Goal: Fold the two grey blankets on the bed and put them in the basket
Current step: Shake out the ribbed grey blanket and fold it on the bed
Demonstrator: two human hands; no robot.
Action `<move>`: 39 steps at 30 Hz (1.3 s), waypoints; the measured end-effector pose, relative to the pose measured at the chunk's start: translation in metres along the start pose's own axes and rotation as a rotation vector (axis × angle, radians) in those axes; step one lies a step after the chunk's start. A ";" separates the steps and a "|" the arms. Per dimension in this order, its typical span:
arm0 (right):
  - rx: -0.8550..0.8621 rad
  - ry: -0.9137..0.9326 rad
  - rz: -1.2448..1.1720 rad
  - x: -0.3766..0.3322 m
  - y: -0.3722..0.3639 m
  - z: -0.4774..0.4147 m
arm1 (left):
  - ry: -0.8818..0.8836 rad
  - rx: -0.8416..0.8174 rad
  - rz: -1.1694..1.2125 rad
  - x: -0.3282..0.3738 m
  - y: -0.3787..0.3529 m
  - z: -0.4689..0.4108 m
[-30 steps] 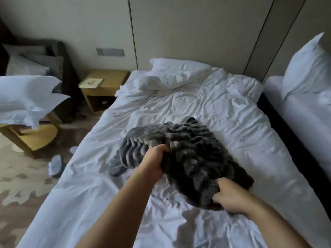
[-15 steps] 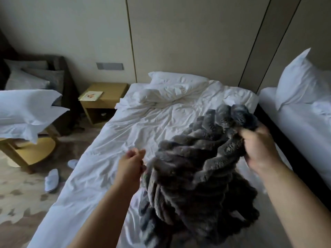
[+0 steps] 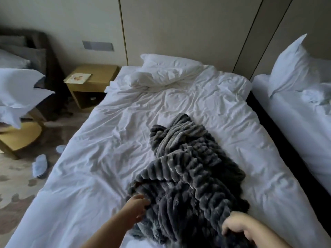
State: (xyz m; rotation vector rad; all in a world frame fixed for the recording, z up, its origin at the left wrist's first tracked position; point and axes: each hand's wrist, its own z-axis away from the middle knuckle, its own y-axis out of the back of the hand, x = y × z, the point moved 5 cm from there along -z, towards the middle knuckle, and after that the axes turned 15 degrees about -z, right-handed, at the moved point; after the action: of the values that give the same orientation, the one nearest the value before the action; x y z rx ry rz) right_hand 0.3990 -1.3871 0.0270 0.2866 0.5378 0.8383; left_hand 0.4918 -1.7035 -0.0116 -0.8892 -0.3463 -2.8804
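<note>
Gripping the near edge of the rumpled grey blanket (image 3: 188,167), the left hand (image 3: 136,208) and right hand (image 3: 238,228) both curl fingers into its pile; it lies bunched on the bed (image 3: 107,140) — pulling mismatched corners would likely fold it crooked. Whether this heap is one blanket or two is unclear, and no basket shows.

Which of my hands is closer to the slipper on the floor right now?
Left. The left hand holds the grey blanket at its left edge, on the side of the bed toward the slipper; the right hand grips the blanket farther right.
</note>
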 end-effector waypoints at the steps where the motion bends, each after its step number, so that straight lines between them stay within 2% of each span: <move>1: 0.004 0.023 -0.061 -0.003 0.000 -0.001 | -0.010 -0.001 -0.022 0.003 -0.002 0.000; 3: 0.111 0.151 -0.227 -0.026 0.015 0.010 | -0.050 0.006 -0.044 0.018 -0.005 0.000; 5: 0.249 0.373 -0.413 -0.063 0.038 0.032 | -0.128 0.025 0.006 0.042 -0.011 0.002; 6: 0.247 0.502 -0.495 -0.084 0.047 0.047 | -0.186 0.054 0.065 0.059 -0.013 0.007; 8: 0.038 0.736 -0.526 -0.124 0.052 0.084 | -0.313 0.034 0.274 0.095 -0.019 0.018; 10: -0.291 0.836 -0.384 -0.148 0.041 0.118 | -0.333 -0.182 0.423 0.130 -0.033 0.033; 12: -0.538 0.758 -0.242 -0.148 0.024 0.125 | -0.345 -0.298 0.345 0.150 -0.043 0.050; 13: -0.603 0.666 -0.233 -0.142 0.014 0.117 | -0.335 -0.281 0.255 0.155 -0.044 0.057; 15: -0.570 0.465 -0.265 -0.123 -0.002 0.092 | -0.333 -0.154 0.138 0.155 -0.039 0.065; 17: -0.429 0.345 -0.364 -0.106 -0.003 0.066 | -0.399 -0.070 0.179 0.156 -0.032 0.072; 19: -0.360 0.340 -0.618 -0.109 0.006 0.053 | -0.502 -0.108 0.310 0.160 -0.029 0.083; 21: -0.393 0.367 -0.915 -0.120 0.013 0.049 | -0.606 -0.163 0.373 0.163 -0.028 0.093; 22: -0.415 0.408 -0.976 -0.128 0.015 0.051 | -0.642 -0.206 0.391 0.165 -0.029 0.098; 26: -0.625 0.606 -0.798 -0.151 0.002 0.071 | -0.686 -0.439 0.451 0.170 -0.036 0.118; 28: -0.740 0.625 -0.598 -0.150 -0.017 0.082 | -0.715 -0.342 0.470 0.170 -0.031 0.115; 30: -0.660 0.570 -0.443 -0.139 -0.032 0.079 | -0.694 -0.153 0.454 0.166 -0.020 0.110; 32: -0.502 0.528 -0.467 -0.130 -0.031 0.069 | -0.650 0.044 0.407 0.157 -0.006 0.105; 35: -0.211 0.635 -0.460 -0.136 -0.003 0.066 | -0.716 0.307 0.233 0.154 0.008 0.106; 37: 0.096 0.768 -0.435 -0.149 0.028 0.070 | -0.799 0.354 0.188 0.160 0.004 0.114; 39: 0.461 0.963 -0.478 -0.158 0.062 0.085 | -0.907 0.290 0.238 0.172 0.000 0.123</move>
State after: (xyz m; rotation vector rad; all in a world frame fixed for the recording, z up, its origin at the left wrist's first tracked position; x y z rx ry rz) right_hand 0.3218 -1.4712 0.1783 0.1427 1.6402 0.3261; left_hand 0.4171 -1.6795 0.1847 -1.9474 -0.6401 -1.9763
